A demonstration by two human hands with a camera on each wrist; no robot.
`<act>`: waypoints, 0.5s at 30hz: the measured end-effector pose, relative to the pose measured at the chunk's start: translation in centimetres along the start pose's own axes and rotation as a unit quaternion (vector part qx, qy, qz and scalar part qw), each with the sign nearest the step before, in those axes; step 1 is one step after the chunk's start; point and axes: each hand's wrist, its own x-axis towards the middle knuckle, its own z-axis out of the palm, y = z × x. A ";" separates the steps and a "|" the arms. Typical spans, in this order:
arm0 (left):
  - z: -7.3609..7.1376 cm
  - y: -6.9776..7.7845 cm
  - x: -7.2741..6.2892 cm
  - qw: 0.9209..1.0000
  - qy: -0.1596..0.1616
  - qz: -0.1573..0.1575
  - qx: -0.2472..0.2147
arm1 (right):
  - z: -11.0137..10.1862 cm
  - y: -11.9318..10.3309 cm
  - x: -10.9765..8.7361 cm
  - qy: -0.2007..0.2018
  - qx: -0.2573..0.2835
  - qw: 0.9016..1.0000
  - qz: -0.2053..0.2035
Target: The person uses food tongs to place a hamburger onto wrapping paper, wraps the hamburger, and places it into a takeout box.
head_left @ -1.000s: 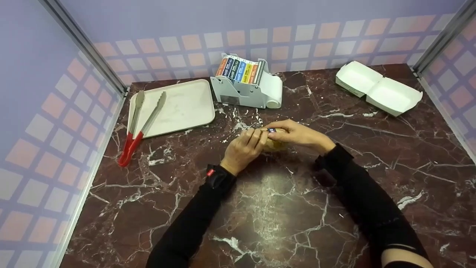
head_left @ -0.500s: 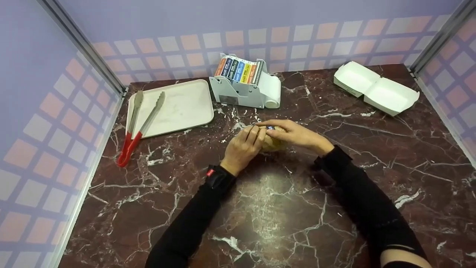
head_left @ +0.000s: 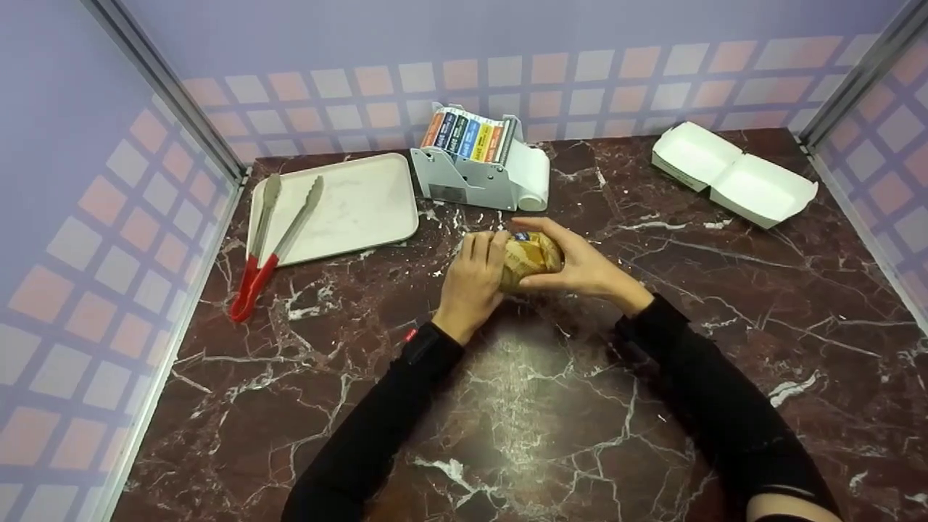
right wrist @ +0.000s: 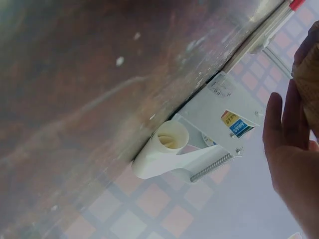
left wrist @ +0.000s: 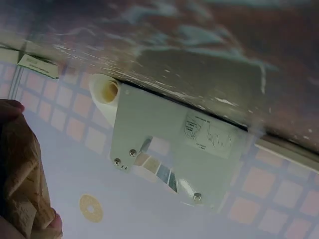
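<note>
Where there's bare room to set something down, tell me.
Free: marbled tabletop between left sleeve and right sleeve; right of the right sleeve, toward the open carton; between carton and label dispenser. Crowded: back left, where red-handled tongs overhang the tray beside the dispenser; centre, left hand and right hand around the wrapped bundle.

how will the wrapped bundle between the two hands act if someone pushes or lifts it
The wrapped bundle probably dents a little when gripped: its wrap looks creased in the left wrist view. Its rounded outline in the head view suggests it might rock if pushed. The wrap looks papery, so likely not very slippery.
</note>
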 end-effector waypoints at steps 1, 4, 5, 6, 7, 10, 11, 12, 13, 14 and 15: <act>-0.1 0.1 0.1 1.000 -0.015 -0.008 -0.012 | 0.0 0.1 0.0 0.003 -0.012 1.000 0.000; -0.3 0.4 0.2 0.997 -0.051 -0.032 -0.055 | 0.0 0.2 -0.2 0.002 -0.024 1.000 0.007; -0.4 0.4 0.3 0.995 -0.061 -0.038 -0.071 | -0.1 0.3 -0.3 0.000 -0.024 1.000 0.012; -0.4 0.5 0.3 0.992 -0.070 -0.045 -0.091 | -0.1 0.3 -0.4 -0.002 -0.023 1.000 0.016; -0.4 0.5 0.4 0.989 -0.080 -0.052 -0.109 | -0.1 0.4 -0.5 -0.005 -0.024 1.000 0.020; -0.4 0.5 0.4 0.978 -0.116 -0.072 -0.158 | -0.1 0.5 -0.9 -0.015 -0.027 0.999 0.028; -0.4 0.5 0.4 0.974 -0.130 -0.077 -0.172 | -0.1 0.5 -1.0 -0.020 -0.024 0.999 0.032; -0.5 0.5 0.4 0.969 -0.145 -0.082 -0.184 | -0.2 0.5 -1.1 -0.026 -0.020 0.999 0.038; -0.5 0.5 0.4 0.964 -0.160 -0.087 -0.194 | -0.2 0.5 -1.2 -0.032 -0.017 0.998 0.048; -0.5 0.5 0.5 0.958 -0.177 -0.090 -0.205 | -0.2 0.4 -1.3 -0.040 -0.010 0.997 0.061; -0.5 0.5 0.5 0.953 -0.194 -0.093 -0.215 | -0.3 0.4 -1.5 -0.048 -0.004 0.996 0.075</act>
